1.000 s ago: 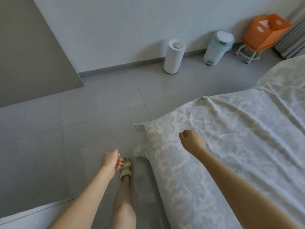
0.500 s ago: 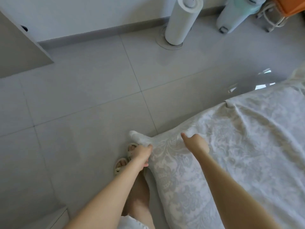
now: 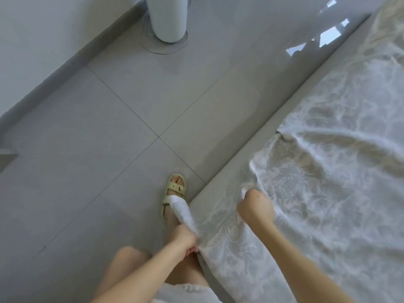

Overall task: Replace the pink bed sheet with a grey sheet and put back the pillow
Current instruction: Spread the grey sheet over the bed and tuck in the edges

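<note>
Count: one grey sheet [image 3: 328, 193] with a pale damask pattern, two hands, one sandal [image 3: 175, 191] in view, one white cylindrical floor unit [image 3: 169, 18]. The sheet lies rumpled over the bed [image 3: 251, 145], its edge drawn back from the near corner, leaving a bare grey strip of the bed along the floor side. Left hand [image 3: 184, 237]: fingers curled tight around the sheet's corner, which is twisted into a short roll sticking out past the bed corner and over the sandalled foot. Right hand [image 3: 255, 208]: a closed fist on the sheet's edge, a tuft of fabric showing above the knuckles, just inboard of the bed edge. Both forearms enter from below; the right one covers part of the sheet. Surroundings: grey tiled floor [image 3: 109, 149], grey skirting [image 3: 65, 62] along a white wall; the cylinder stands on a round base near the skirting, well apart from the bed
</note>
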A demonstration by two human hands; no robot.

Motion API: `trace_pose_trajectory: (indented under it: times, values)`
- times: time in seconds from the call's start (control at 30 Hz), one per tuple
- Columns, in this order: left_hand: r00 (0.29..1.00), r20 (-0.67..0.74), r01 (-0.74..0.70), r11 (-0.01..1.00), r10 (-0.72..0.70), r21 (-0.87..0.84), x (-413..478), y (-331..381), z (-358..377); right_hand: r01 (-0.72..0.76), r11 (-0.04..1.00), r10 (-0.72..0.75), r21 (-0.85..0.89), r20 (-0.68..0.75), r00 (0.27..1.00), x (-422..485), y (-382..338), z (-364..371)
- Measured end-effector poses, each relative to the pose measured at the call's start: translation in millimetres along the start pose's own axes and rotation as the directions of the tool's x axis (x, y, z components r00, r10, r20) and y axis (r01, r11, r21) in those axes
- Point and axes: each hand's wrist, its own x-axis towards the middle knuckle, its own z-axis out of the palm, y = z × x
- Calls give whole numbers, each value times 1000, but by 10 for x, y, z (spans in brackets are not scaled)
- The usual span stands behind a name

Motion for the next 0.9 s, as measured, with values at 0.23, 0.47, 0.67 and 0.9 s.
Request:
trace_pose_trajectory:
  times: [0.23, 0.47, 0.67, 0.9]
  values:
    - [994, -87, 74, 991, -65, 115, 108, 118, -47, -25, 995, 18, 96, 67, 998, 92, -109, 107]
    - [985, 137, 64, 958, -106, 280, -16, 326, -113, -66, 863, 276, 501, -358, 892, -75, 152, 47]
    - [995, 67, -78, 994, 73, 75, -133, 210, -212, 3, 887, 228, 461, -444, 866, -21, 12, 78]
    - [949, -26, -316, 944, 315, -96, -458, -56, -405, 158, 902, 103, 401, -557, 824, -289, 64, -26]
